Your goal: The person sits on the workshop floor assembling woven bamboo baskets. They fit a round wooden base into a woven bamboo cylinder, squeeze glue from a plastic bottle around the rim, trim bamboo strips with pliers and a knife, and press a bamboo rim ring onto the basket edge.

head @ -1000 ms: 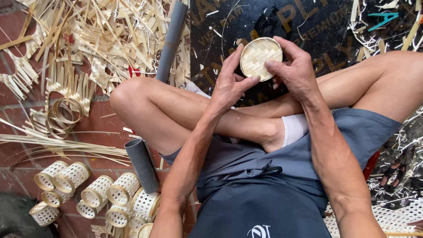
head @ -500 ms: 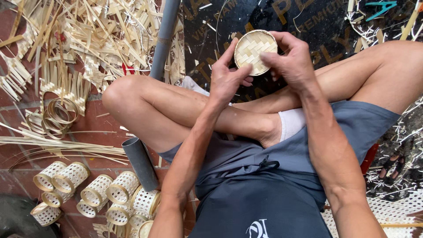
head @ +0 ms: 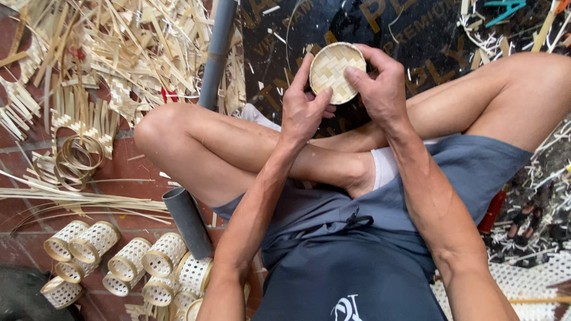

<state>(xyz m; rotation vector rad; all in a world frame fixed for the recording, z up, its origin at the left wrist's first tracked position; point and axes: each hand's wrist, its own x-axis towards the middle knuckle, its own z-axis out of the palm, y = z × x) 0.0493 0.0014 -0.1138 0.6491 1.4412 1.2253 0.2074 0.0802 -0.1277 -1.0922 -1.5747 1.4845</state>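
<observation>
A small round woven bamboo lid (head: 335, 70), pale with a checker weave, is held up above my crossed legs. My left hand (head: 302, 107) grips its left and lower rim with thumb and fingers. My right hand (head: 380, 86) grips its right rim, thumb pressed on the woven face. Both hands hold it over a black printed sheet (head: 416, 35) on the ground.
A grey pipe (head: 217, 53) runs under my left knee and comes out below it. Several small woven bamboo cylinders (head: 128, 261) lie at the lower left. Bamboo strips and shavings (head: 119, 47) and coiled rings (head: 74, 156) cover the brick floor on the left. White woven mesh (head: 535, 279) lies at the lower right.
Both hands with the lid sit a little higher in the view than one second ago. The thumbs have shifted slightly on the rim.
</observation>
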